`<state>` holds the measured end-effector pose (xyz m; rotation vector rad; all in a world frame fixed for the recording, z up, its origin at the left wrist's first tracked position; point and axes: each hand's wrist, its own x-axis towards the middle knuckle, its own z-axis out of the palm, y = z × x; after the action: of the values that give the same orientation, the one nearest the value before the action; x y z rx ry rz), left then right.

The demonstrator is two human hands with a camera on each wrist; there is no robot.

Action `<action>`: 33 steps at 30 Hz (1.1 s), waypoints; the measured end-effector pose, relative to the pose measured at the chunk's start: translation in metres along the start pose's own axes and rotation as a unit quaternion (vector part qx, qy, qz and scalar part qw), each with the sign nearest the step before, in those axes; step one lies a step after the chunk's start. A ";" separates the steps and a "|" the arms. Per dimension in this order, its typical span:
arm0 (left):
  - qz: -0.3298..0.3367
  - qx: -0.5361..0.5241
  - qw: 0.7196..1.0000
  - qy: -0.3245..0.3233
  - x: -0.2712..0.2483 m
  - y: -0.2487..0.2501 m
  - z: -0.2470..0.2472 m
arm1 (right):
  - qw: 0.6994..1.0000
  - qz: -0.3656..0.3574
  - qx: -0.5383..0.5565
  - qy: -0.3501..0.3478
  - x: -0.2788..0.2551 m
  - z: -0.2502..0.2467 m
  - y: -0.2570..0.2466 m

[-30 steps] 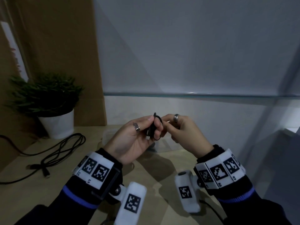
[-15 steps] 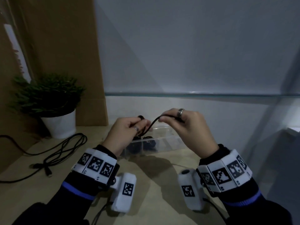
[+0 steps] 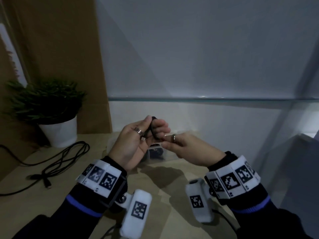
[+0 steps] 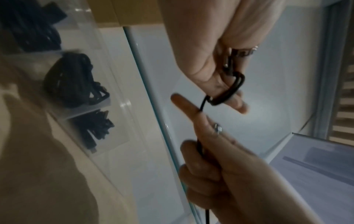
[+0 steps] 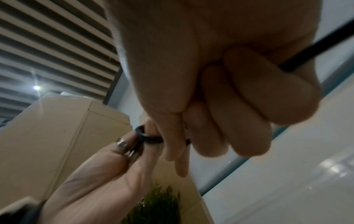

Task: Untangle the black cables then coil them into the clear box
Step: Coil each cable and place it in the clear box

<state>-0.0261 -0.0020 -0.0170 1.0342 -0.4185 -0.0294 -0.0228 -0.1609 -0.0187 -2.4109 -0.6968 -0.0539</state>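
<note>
A thin black cable [image 3: 151, 131] is wound in a small coil round the fingers of my left hand [image 3: 153, 128], whose thumb presses on it. In the left wrist view the coil [image 4: 229, 92] loops over two fingers. A strand [image 4: 200, 145] runs down from it into my right hand [image 4: 191, 136]. My right hand [image 3: 165, 144] sits just right of and below the left, pinching that strand. In the right wrist view the cable [image 5: 316, 45] leaves my curled fist. The clear box [image 3: 170, 152] lies under both hands, with coiled black cables [image 4: 72, 78] in its compartments.
More loose black cables [image 3: 60, 161] lie tangled on the wooden table at the left. A potted plant [image 3: 46, 104] in a white pot stands behind them, beside a tall cardboard box [image 3: 60, 49]. A glass panel edge [image 3: 207, 99] runs along the white back wall.
Half a second ago the hands were apart with the cable stretched between them. Now the right hand has come back in and lower, and the cable loops round the left fingers.
</note>
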 end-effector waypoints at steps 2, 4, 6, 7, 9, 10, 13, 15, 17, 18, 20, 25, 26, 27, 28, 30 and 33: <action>0.020 -0.023 0.999 0.023 0.005 -0.002 -0.004 | 0.998 -0.005 -0.033 -0.051 -0.001 0.006 -0.006; 0.042 -0.042 0.997 0.051 0.010 -0.002 -0.013 | 0.995 -0.010 -0.031 -0.094 -0.002 0.011 -0.008; 0.045 -0.012 0.994 0.096 0.015 -0.004 -0.023 | 0.995 -0.037 -0.019 -0.087 -0.004 0.009 -0.009; 0.042 0.031 0.991 0.122 0.017 -0.006 -0.027 | 0.995 -0.064 -0.018 -0.070 -0.006 0.007 -0.011; 0.016 0.145 0.979 0.141 0.017 -0.011 -0.030 | 0.992 -0.120 -0.024 0.024 -0.005 0.003 -0.013; -0.012 0.199 0.972 0.121 0.015 -0.012 -0.029 | 0.985 -0.138 -0.028 0.099 -0.005 0.001 -0.012; -0.108 0.263 0.959 -0.017 0.002 -0.011 -0.015 | 0.944 -0.125 -0.005 0.305 -0.004 -0.006 -0.007; -0.139 0.216 0.964 -0.069 -0.005 -0.007 -0.003 | 0.925 -0.084 0.020 0.369 -0.003 -0.010 0.000; -0.157 0.126 0.976 -0.088 -0.009 0.000 0.005 | 0.923 -0.039 0.042 0.380 0.000 -0.011 0.007; -0.149 0.088 0.981 -0.093 -0.010 0.002 0.006 | 0.929 -0.019 0.037 0.368 0.001 -0.010 0.010; -0.098 0.042 0.991 -0.082 -0.010 0.006 0.007 | 0.955 0.015 -0.010 0.297 0.003 -0.006 0.014; -0.003 -0.019 1.000 -0.005 0.002 0.006 -0.004 | 0.996 0.016 -0.076 -0.034 0.000 0.005 0.008; 0.009 -0.015 1.000 0.025 0.005 0.004 -0.007 | 0.995 -0.002 -0.067 -0.068 -0.001 0.008 0.006; 0.019 -0.002 0.998 0.055 0.008 0.002 -0.011 | 0.994 -0.023 -0.062 -0.086 -0.002 0.010 0.003; 0.028 0.024 0.996 0.079 0.011 -0.002 -0.016 | 0.993 -0.044 -0.059 -0.095 -0.003 0.011 -0.001; 0.047 0.130 0.983 0.120 0.014 -0.007 -0.025 | 0.994 -0.082 -0.034 -0.069 -0.007 0.008 -0.009; 0.002 0.255 0.962 0.099 0.012 -0.007 -0.030 | 0.983 -0.133 0.046 0.117 -0.008 -0.001 -0.017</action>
<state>-0.0031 0.0169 -0.0324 1.5283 -0.2471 0.1939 -0.0380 -0.1542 -0.0103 -2.1639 -0.8840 -0.4000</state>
